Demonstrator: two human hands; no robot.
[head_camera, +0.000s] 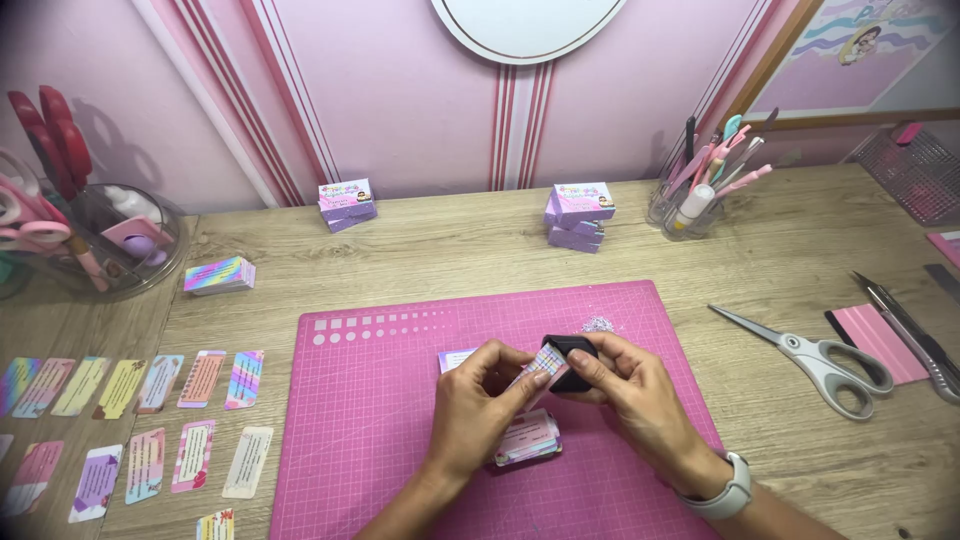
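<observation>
Both forearms come in from the bottom edge, the right one wearing a pale wristband (727, 492), and the hands meet over the middle of a pink cutting mat (400, 420) on the wooden table (800, 230). Left hand (478, 405) pinches a small card (546, 366) between thumb and fingers; its grip is narrow, closed on the card's lower edge. Right hand (630, 395) wraps its fingers around a small black punch (572, 350), its grip closed on the tool with the thumb pressed on the front. One end of the card sits at the punch, right where the two grips meet, raised just above the mat; whether it is inside the tool's slot cannot be told.

That card is little and oblong, pastel with pink and lilac stripes and fine print too small to read. Beneath the hands, a stack of similar cards (527, 440) lies on the mat, and another pale card (455, 358) peeks out beside the left fingers. A speck of glittery scraps (598, 324) lies just behind the punch.

Left of the mat, rows of finished cards (150, 420) are spread flat on the table. Grey-handled scissors (815, 355) lie to the right, well apart from the hands.
</observation>
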